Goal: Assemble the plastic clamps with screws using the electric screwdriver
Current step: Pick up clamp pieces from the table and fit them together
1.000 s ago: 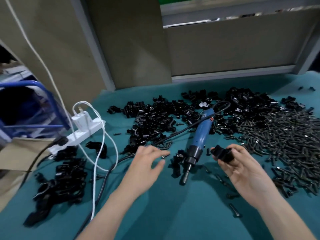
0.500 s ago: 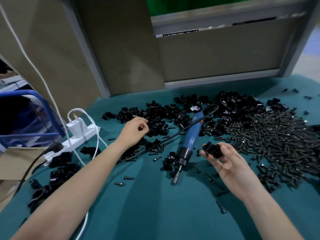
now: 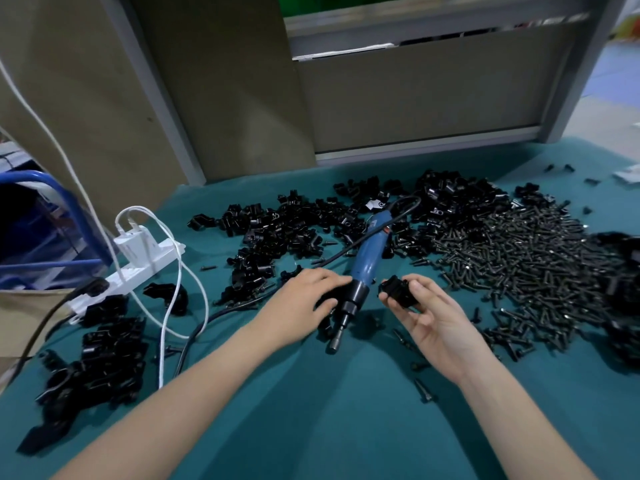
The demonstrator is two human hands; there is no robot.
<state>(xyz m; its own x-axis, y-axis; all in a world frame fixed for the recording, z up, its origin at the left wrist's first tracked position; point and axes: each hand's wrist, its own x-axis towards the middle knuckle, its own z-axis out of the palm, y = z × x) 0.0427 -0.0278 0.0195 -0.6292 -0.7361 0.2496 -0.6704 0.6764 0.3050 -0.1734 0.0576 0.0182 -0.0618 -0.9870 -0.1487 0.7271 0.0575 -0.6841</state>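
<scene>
The blue electric screwdriver [image 3: 368,258] lies on the teal cloth with its bit pointing toward me. My left hand [image 3: 301,306] lies beside its black collar, fingers stretched out over some black clamp pieces and fingertips touching the collar. My right hand [image 3: 436,323], palm up, pinches a small black plastic clamp [image 3: 398,292] between thumb and fingertips, just right of the screwdriver. A heap of loose clamp parts [image 3: 291,230] spreads behind my left hand. A wide pile of black screws [image 3: 519,261] lies to the right.
A white power strip [image 3: 138,258] with white and black cables sits at the left. More black clamps [image 3: 100,362] are heaped near the left edge. Stray screws [image 3: 424,391] lie near my right wrist. Beige panels stand along the back.
My left hand has come back from the clamp heap to the screwdriver's collar. My right hand still holds the clamp in about the same spot.
</scene>
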